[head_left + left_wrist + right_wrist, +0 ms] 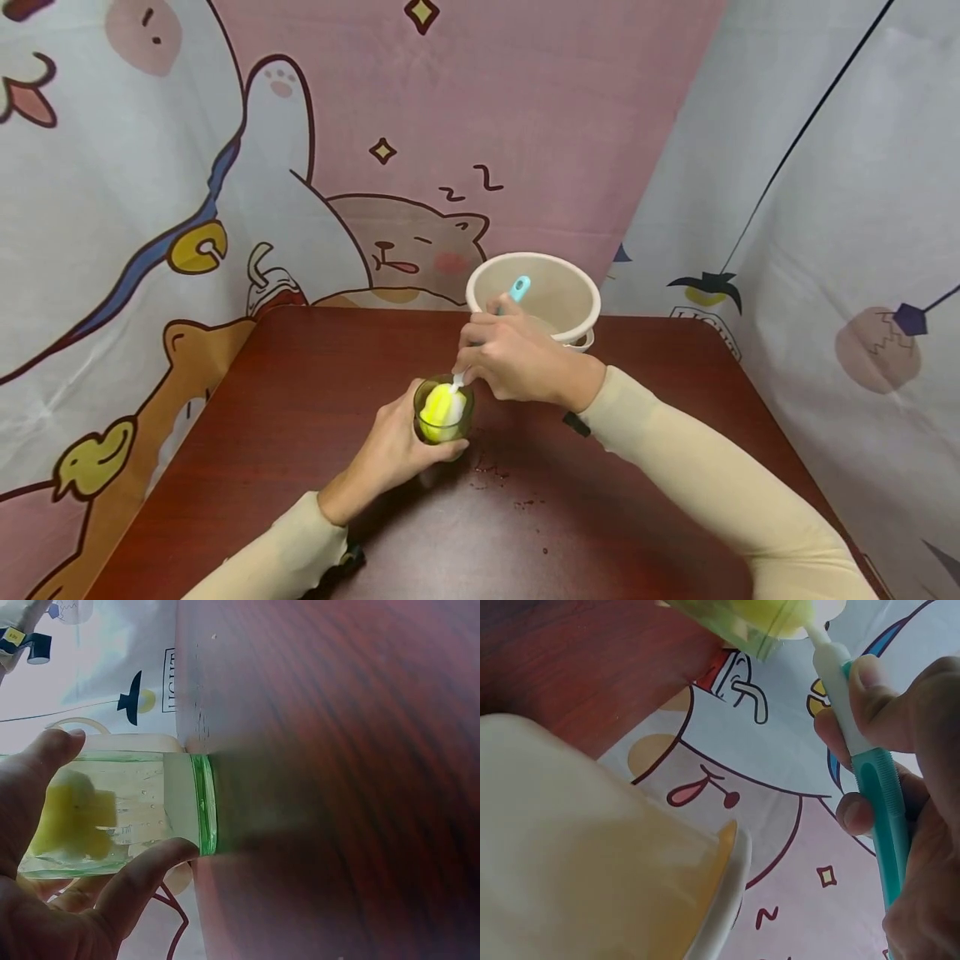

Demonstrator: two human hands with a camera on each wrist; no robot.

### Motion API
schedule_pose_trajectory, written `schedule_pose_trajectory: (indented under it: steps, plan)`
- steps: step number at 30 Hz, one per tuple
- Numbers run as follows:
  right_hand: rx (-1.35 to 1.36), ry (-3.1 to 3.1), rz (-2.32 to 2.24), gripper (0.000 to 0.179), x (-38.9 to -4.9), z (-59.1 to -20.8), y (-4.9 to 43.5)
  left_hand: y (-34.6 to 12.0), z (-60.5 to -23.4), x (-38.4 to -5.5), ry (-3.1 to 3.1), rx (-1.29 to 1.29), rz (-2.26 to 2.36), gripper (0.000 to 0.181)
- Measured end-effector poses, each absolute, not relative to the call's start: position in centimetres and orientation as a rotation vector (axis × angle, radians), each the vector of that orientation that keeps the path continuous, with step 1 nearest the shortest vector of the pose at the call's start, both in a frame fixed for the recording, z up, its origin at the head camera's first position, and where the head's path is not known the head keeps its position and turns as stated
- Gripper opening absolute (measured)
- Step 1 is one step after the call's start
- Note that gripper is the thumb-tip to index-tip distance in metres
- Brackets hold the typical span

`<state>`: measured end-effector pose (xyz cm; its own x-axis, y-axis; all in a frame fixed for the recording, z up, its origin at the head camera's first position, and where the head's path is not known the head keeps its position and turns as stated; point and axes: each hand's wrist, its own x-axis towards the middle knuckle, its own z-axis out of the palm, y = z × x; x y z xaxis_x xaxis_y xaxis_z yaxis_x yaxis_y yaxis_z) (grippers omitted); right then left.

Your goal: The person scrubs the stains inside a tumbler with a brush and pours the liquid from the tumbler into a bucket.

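Observation:
My left hand grips a green-tinted drinking glass round its side, thumb and fingers on opposite walls. Inside the glass is the yellow and white sponge head of a cup brush. My right hand holds that brush by its white and teal handle, with the thumb lying along it and the fingers wrapped beneath. The handle's light blue end pokes out above the right hand. Through the glass wall in the left wrist view, the sponge shows partway down, above the thick base.
Behind the right hand stands a cream bucket with a side handle, at the back of the dark red-brown table. Water drops dot the tabletop right of the glass. Cartoon-printed cloth hangs around the table.

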<state>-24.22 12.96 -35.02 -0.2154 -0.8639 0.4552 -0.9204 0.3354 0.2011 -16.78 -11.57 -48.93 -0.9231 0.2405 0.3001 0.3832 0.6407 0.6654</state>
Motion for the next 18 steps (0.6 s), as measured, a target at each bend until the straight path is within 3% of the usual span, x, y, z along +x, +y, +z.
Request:
schedule_pose_trajectory:
  steps: [9,18]
  plan:
    - [1.525,-2.111,0.069,0.017,-23.6,-36.1,12.4,-11.7,-49.2,-16.7,-2.669,-0.514,-1.141,0.086]
    - [1.368,-2.049,-0.120,0.017,-20.8,-35.6,13.2,-11.7,-49.2,-16.8,-2.637,-0.538,-1.144,0.086]
